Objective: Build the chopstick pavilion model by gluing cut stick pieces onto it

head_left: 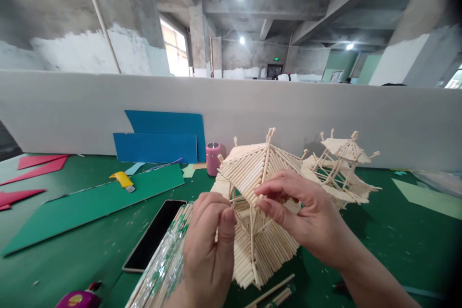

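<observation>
A pagoda-like model of thin wooden sticks [252, 168] is held tilted over the green table, its roof facing left and up. My left hand [209, 245] pinches a stick at the model's near left side. My right hand [299, 211] grips the lower edge of the roof from the right, fingers curled on the sticks. A second stick pagoda [342, 168] stands just behind to the right.
A black phone [153, 236] and a bundle of wrapped sticks [162, 269] lie left of my hands. A yellow cutter [122, 180] rests on green card [90, 202]. Blue sheets [159, 142] and a pink cylinder [213, 158] stand by the white partition [72, 110].
</observation>
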### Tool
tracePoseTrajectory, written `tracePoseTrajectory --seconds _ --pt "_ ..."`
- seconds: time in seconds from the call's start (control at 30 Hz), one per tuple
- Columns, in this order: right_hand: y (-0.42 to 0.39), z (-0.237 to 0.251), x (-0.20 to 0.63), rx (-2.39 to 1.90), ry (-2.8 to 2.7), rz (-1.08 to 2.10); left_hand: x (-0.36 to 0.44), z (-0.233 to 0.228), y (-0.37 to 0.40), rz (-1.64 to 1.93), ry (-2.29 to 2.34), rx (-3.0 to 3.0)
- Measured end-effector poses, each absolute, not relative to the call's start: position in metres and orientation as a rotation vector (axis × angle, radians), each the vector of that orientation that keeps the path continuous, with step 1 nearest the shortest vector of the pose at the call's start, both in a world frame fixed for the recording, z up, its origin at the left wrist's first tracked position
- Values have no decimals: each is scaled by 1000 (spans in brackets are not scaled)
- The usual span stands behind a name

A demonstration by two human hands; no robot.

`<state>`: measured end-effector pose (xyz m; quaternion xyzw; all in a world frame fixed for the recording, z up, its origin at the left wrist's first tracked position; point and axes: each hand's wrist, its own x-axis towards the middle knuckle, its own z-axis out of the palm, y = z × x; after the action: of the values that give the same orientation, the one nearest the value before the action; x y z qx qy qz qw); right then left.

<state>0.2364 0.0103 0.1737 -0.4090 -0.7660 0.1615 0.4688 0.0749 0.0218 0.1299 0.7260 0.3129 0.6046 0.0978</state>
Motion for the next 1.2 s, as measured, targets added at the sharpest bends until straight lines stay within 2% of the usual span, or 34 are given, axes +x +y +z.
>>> tracePoseTrajectory --seconds 1.2 --pt "12 172 240 -953 -1826 467 97 137 25 1913 933 2251"
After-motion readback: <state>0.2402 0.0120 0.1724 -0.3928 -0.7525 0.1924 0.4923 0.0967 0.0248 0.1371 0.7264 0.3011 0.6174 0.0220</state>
